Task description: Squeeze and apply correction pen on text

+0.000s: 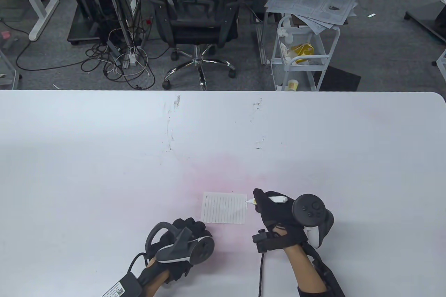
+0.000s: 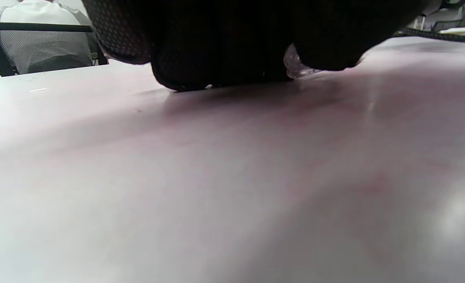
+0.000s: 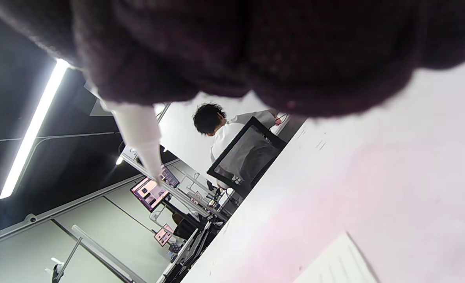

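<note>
A small lined paper (image 1: 224, 207) lies on the white table (image 1: 104, 157) near the front middle; its corner shows in the right wrist view (image 3: 336, 261). My right hand (image 1: 270, 206) grips a white correction pen (image 1: 273, 199), held sideways with its tip (image 1: 248, 202) just off the paper's right edge. In the right wrist view the pen's tapered tip (image 3: 140, 135) hangs from the gloved fingers, clear of the table. My left hand (image 1: 188, 229) rests curled on the table at the paper's lower left corner. In the left wrist view a small clear thing (image 2: 295, 65) shows under the glove.
The table has a faint pink stain (image 1: 223, 175) around the paper and pen scuffs (image 1: 172, 126) further back. Beyond the far edge stand an office chair (image 1: 198, 15) and a white cart (image 1: 303, 53) stacked with papers.
</note>
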Available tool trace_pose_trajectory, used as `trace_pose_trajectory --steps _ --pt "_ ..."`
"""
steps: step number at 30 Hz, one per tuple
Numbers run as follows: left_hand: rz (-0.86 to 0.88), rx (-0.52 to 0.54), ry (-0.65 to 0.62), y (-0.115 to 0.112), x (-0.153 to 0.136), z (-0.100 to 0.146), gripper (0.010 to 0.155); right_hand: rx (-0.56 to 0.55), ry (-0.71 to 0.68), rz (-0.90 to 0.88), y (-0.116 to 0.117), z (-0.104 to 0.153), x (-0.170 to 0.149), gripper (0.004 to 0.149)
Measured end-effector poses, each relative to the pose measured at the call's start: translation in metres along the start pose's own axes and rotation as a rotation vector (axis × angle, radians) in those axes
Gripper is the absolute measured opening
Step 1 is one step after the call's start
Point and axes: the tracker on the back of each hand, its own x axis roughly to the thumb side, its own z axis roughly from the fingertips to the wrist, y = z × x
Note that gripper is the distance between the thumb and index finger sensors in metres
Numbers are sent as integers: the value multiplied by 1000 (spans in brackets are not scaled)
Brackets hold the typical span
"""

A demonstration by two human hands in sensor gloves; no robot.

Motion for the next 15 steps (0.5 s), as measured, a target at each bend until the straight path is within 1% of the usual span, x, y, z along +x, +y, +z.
trace_pose_trajectory --steps 3,4,7,11,13,15 --pt "103 75 21 3 -10 2 45 18 -22 -17 4 2 4 48" --pt "131 121 35 6 -13 4 45 25 -35 -27 5 3 7 48" --pt "182 204 68 13 -20 9 45 41 -58 -50 9 5 12 48" --pt "283 355 103 24 -24 17 44 76 -85 -86 15 10 19 48" --pt "328 403 100 27 -23 20 44 97 -105 -102 19 13 23 48" --pt "360 419 82 28 -22 21 44 116 -123 -114 23 15 27 48"
